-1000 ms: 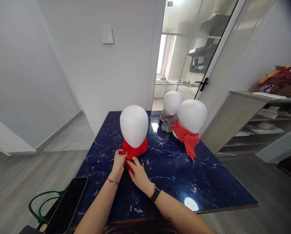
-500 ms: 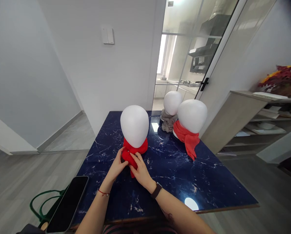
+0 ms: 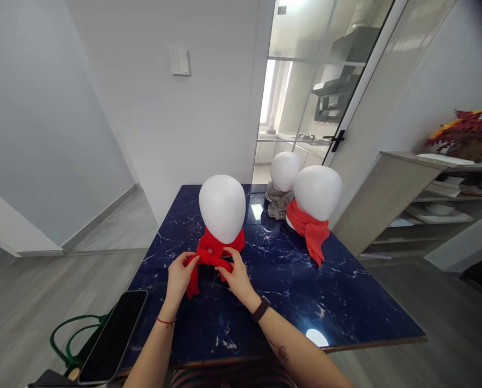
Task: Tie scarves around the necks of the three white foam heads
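A bright red scarf (image 3: 208, 257) wraps the neck of a white mannequin head (image 3: 222, 207) standing in front of me. Its two ends cross in a knot below the chin. My left hand (image 3: 180, 274) pinches one end, which droops toward the table on the left. On the other side, my right hand (image 3: 235, 274) grips the second end between thumb and fingers. The scarf is stretched sideways between both hands.
At the back right of the dark blue marbled table (image 3: 289, 302) stand a head with a coral red scarf (image 3: 308, 226) and a head with a grey scarf (image 3: 279, 199). A phone (image 3: 113, 337) lies at the left edge, beside a green-handled bag (image 3: 77, 345). Shelves (image 3: 434, 199) stand at the right.
My hands have moved apart, the left one outward to the left, drawing the scarf's ends sideways. The knot, bunched between my fingers before, now lies stretched across the front.
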A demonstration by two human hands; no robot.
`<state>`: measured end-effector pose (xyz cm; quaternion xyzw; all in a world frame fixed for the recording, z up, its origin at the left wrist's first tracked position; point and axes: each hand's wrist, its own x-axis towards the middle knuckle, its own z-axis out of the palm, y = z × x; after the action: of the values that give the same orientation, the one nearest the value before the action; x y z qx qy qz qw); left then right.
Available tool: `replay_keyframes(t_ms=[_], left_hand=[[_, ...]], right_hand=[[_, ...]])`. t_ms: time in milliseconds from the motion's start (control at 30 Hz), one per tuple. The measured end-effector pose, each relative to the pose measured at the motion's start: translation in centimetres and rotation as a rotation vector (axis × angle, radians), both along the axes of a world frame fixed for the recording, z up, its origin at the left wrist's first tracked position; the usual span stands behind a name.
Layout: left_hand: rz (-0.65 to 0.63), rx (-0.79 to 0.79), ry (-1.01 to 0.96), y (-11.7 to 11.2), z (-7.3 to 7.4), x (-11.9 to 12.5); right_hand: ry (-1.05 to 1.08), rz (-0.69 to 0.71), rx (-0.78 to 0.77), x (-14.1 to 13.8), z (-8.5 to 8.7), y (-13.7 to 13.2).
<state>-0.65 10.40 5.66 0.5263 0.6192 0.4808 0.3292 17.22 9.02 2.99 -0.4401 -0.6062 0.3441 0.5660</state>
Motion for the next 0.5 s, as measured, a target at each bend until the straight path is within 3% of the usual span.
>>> replay_keyframes(t_ms=[167, 300, 400, 500], left_hand=[[0.160, 0.138, 0.375, 0.9, 1.4, -1.7], [0.245, 0.160, 0.607, 1.5, 2.6, -2.2], [0.242, 0.126, 0.573, 1.3, 2.5, -2.0], [0.091, 0.052, 0.343, 0.4, 1.5, -1.5]], right_hand=[[0.147, -0.058, -0.064, 0.5, 0.1, 0.9], [0.139, -0.175, -0.071, 1.6, 0.2, 1.9], [0.117, -0.258, -0.127, 2.2, -0.4, 2.5], [0.100, -0.306, -0.154, 2.3, -1.3, 2.9]])
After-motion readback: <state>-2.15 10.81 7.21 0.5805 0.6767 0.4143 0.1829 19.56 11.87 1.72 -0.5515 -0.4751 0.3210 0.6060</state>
